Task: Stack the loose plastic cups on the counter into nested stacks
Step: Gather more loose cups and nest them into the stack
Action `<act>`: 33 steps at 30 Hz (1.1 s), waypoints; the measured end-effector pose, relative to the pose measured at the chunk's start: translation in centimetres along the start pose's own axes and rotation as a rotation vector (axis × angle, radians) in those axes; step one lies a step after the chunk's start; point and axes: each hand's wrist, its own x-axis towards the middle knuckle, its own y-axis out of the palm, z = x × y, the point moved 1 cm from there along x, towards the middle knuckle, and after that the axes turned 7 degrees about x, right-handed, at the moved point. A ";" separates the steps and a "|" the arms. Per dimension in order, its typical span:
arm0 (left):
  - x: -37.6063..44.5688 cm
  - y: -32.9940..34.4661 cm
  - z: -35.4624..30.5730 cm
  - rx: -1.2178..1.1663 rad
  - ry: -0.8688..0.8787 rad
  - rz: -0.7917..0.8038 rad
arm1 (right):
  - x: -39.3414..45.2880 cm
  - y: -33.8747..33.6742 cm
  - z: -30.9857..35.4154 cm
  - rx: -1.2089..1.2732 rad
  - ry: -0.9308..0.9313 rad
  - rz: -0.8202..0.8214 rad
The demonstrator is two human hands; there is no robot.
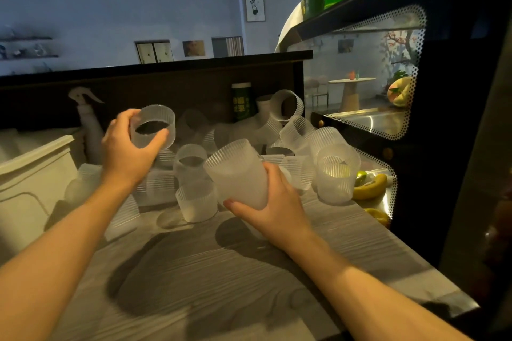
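Up over the table: both hands are in the air, each holding one frosted ribbed cup
Left hand (130, 147): fingers and thumb wrapped around a single cup (153, 125), lifted above the pile, its open mouth tipped toward the camera
Right hand (273, 203): fingers curled around the base of a second cup (237, 173), held tilted with its rim pointing up and left, just beside the pile
Loose cups (336, 173): a messy heap across the back of the table (221, 271), some upright, some on their sides, a few leaning on each other; can't tell how many
Behind the pile: a white spray bottle (88, 124) at the left, a dark green canister (241, 102) against the back panel
Right edge: a glass display case (388, 91), with a banana (371, 187) just past the cups
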 end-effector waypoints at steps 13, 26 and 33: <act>-7.3 -5.6 -0.1 -0.297 0.145 0.173 | -0.3 0.0 1.1 -0.181 -0.151 0.075; -9.1 -5.9 -1.6 -0.288 0.191 0.493 | -1.4 1.6 2.5 -0.477 -0.448 0.173; -11.3 -4.1 -3.4 -0.571 0.056 0.755 | -1.4 1.7 2.3 -0.484 -0.468 0.189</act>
